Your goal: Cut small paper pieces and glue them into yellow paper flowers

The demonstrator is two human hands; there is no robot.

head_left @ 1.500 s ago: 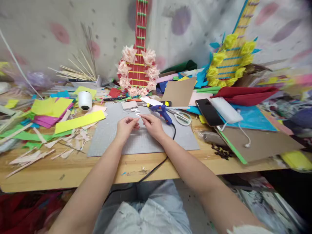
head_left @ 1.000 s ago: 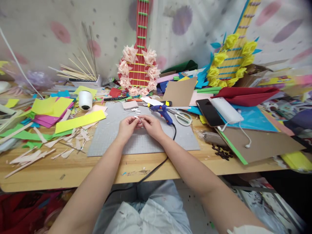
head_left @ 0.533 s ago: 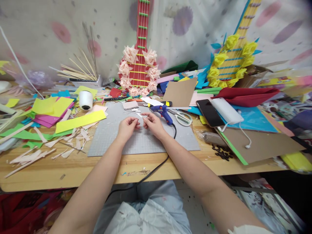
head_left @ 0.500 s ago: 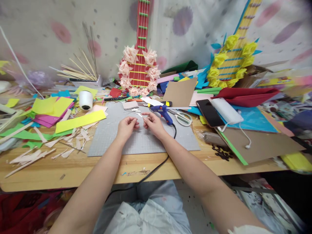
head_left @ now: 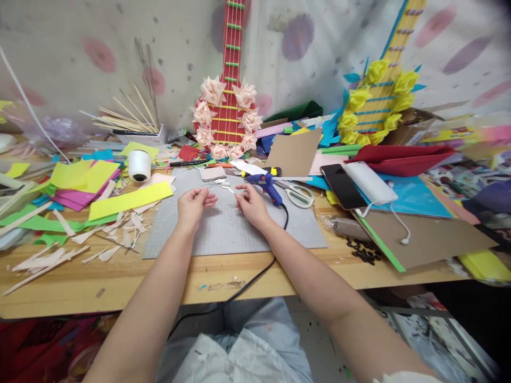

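A person's two bare hands work above a grey cutting mat (head_left: 223, 234) on a cluttered wooden desk (head_left: 120, 276). The left hand (head_left: 192, 202) hovers over the mat with its fingers curled inward, thumb and fingertips pinched together; whatever sits in that grip is too small to make out. The right hand (head_left: 250, 201) lies a little apart from it, fingers likewise drawn in, thumb meeting forefinger as if nipping a thin thread or sliver, though the item itself cannot be told. Small white paper scraps (head_left: 223, 184) lie on the mat just beyond both hands. A blue glue gun (head_left: 266, 184) rests just beside the right hand, its black cord (head_left: 255, 274) trailing off the desk's near edge. White-handled scissors (head_left: 297, 194) lie to the right of the gun. A yellow paper strip (head_left: 130, 200) and a white spool (head_left: 139, 165) sit to the left. A red paper guitar (head_left: 226, 101) trimmed with pink flowers leans against the wall behind, and a phone (head_left: 341, 185) lies farther right.
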